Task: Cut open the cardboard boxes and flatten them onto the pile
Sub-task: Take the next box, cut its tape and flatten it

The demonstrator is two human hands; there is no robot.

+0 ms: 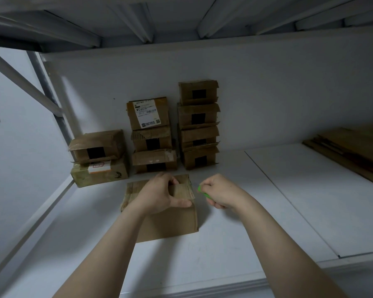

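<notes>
Holding: box (170, 224) at the front of the shelf (224, 244) is gripped on top by the left hand (159, 194) | green cutter (202, 191) is clamped in the right hand (219, 194), just beside the box | risk: the left hand could be cut if the cutter is pulled toward it

Green cutter (203, 192) mostly inside right hand (220, 193); box (170, 222) top partly under left hand (159, 194); flattened pile (353, 147) cropped at right edge
</notes>
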